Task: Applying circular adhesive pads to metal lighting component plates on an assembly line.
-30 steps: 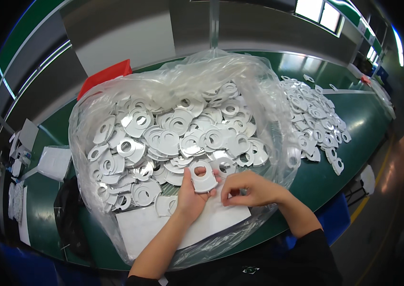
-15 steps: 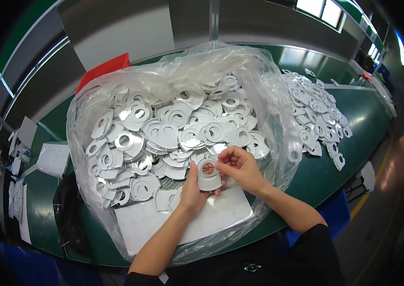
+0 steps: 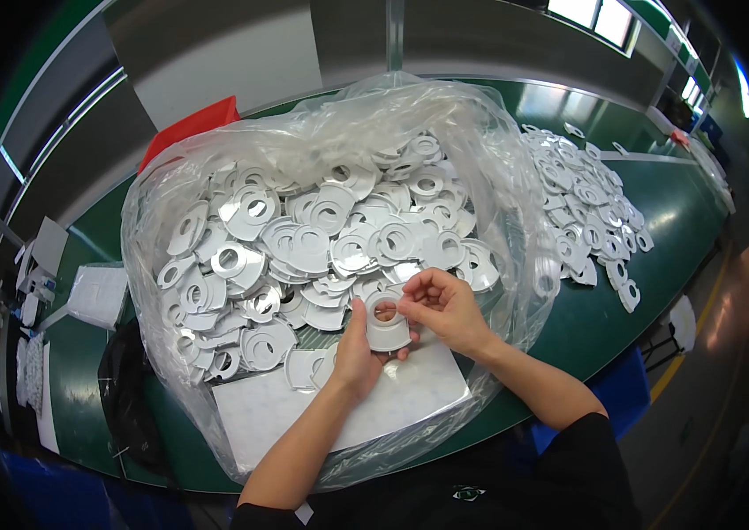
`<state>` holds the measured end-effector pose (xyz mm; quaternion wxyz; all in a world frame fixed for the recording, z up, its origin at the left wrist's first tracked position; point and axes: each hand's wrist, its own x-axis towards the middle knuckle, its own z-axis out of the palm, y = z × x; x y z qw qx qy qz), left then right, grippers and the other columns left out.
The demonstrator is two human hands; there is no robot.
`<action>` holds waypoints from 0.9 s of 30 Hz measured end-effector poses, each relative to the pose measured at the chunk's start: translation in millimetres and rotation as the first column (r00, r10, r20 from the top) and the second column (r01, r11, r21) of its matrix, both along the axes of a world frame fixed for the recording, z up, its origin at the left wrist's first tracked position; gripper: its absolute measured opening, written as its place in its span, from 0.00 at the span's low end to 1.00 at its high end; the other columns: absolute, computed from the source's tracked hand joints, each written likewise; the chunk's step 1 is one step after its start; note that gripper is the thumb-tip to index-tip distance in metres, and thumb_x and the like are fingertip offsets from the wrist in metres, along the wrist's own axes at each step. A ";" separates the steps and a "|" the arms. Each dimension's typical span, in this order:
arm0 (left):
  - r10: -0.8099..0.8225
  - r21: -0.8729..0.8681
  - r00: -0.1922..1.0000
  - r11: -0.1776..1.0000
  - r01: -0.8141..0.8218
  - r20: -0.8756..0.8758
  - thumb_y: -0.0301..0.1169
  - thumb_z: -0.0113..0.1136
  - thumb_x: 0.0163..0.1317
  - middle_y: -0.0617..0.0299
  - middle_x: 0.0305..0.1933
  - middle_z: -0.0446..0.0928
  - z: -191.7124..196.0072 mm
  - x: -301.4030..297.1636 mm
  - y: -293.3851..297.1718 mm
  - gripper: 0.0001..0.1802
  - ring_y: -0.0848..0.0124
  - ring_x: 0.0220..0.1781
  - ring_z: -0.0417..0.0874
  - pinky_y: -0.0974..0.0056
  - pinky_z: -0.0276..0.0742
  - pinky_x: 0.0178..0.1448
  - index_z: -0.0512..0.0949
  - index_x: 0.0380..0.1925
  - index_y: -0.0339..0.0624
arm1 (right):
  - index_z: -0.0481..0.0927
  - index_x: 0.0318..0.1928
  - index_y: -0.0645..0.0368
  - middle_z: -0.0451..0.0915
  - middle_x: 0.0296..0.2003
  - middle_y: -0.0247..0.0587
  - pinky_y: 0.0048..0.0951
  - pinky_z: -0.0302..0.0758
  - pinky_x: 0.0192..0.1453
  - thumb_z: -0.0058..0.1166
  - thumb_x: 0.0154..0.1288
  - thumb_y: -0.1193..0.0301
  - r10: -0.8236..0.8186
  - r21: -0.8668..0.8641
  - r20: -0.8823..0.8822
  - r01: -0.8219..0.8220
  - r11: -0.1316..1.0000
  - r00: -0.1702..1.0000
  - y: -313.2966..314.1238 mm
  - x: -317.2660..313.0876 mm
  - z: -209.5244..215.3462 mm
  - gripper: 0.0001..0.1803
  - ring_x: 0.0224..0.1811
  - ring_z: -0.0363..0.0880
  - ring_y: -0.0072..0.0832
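Observation:
My left hand (image 3: 356, 360) holds a white plastic part (image 3: 388, 337), its thumb along the left edge and fingertips curled round from beneath. The part has a ring with a round hole at its top and a wider, curved lower end. At the ring's upper right edge, my right hand (image 3: 452, 311) has thumb and forefinger pinched together; whatever lies between the fingertips is too small to tell. Behind both hands spreads a heap of similar white parts (image 3: 311, 247) in a large clear plastic bag (image 3: 516, 212). Two such parts (image 3: 302, 367) lie left of my left hand, on a white flat pad (image 3: 291, 420).
A second pile of white parts (image 3: 586, 208) lies on the green table (image 3: 639, 291) to the right. A red bin (image 3: 189, 131) stands behind the bag. At left are a wrapped white stack (image 3: 99, 296) and a black bag (image 3: 132, 406). A blue chair (image 3: 622, 393) is at lower right.
The held part has tilted slightly, its ring now looking rounder and brighter. Both hands keep nearly the same place and grip; the heap is unchanged.

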<state>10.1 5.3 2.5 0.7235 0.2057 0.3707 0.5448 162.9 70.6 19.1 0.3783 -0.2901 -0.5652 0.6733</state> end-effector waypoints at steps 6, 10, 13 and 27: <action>0.001 -0.007 1.000 1.000 -0.001 0.004 0.56 0.20 0.72 0.58 0.42 0.76 0.0 0.5 0.6 0.34 0.66 0.39 0.79 0.66 0.71 0.32 0.70 0.48 0.40 | 0.72 0.41 0.66 0.78 0.32 0.37 0.16 0.74 0.26 0.57 0.62 0.78 -0.030 0.055 -0.022 0.031 0.998 0.999 -0.2 -2.5 -4.2 0.10 0.27 0.75 0.14; -0.006 0.001 1.000 1.000 0.006 0.003 0.56 0.20 0.72 0.58 0.43 0.76 -1.7 -0.3 0.9 0.34 0.66 0.39 0.79 0.66 0.71 0.32 0.70 0.48 0.40 | 0.72 0.41 0.66 0.78 0.31 0.37 0.16 0.74 0.25 0.57 0.62 0.78 -0.026 0.064 -0.011 0.026 0.998 1.000 -0.3 -2.2 -2.0 0.10 0.26 0.75 0.14; -0.005 -0.002 1.000 1.000 0.005 0.009 0.56 0.20 0.72 0.58 0.43 0.76 -1.8 -0.1 1.0 0.34 0.66 0.38 0.79 0.66 0.71 0.32 0.70 0.48 0.40 | 0.73 0.40 0.64 0.79 0.32 0.36 0.16 0.75 0.36 0.59 0.60 0.79 -0.014 0.033 0.029 0.013 0.999 0.999 0.4 -0.3 0.0 0.09 0.32 0.77 0.15; -0.018 0.058 0.997 0.998 0.023 -0.075 0.33 0.44 0.68 0.59 0.39 0.76 -2.3 -0.3 1.3 0.11 0.71 0.36 0.80 0.69 0.71 0.26 0.69 0.45 0.40 | 0.73 0.39 0.65 0.79 0.31 0.38 0.16 0.75 0.31 0.58 0.61 0.79 0.002 0.004 0.027 -0.002 1.000 1.000 -0.4 -0.3 -0.6 0.08 0.27 0.78 0.17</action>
